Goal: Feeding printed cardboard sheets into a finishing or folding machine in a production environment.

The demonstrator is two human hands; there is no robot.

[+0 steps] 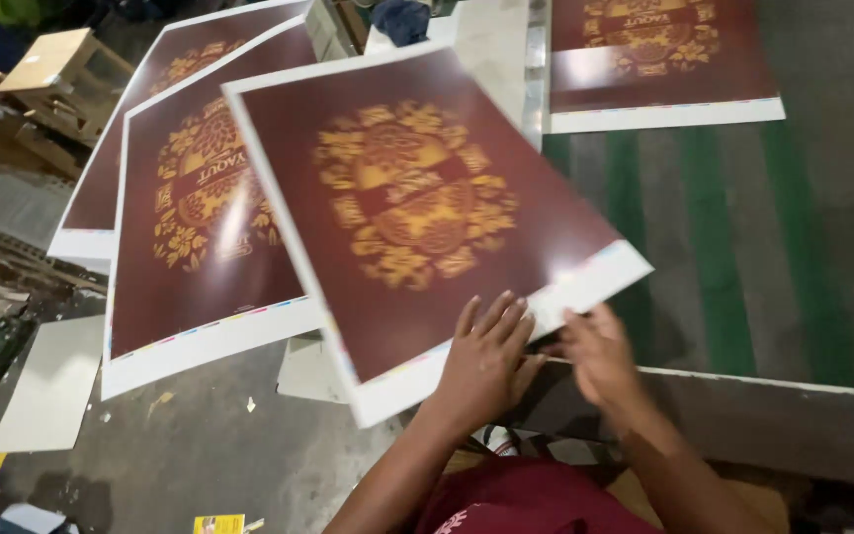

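A large printed sheet, dark maroon with a gold ornamental emblem and a white border, is held tilted in the middle of the scene, its near right corner lowest. The left hand is laid flat on the sheet's near edge, its fingers spread and extended over the maroon face; whether the thumb is hooked under the edge cannot be told. The right hand is seen blurred just to the right of it, at the sheet's near white border, with the fingers loosely curled; whether the sheet is actually gripped by them cannot be told.

To the left, a second sheet of the same print is lying partly under the held one, and a third sheet is seen farther left beneath that. Another matching sheet is lying at the far right on a grey surface with green stripes. A plain white board is resting near the left on the concrete floor. A wooden stool is seen at the far left.
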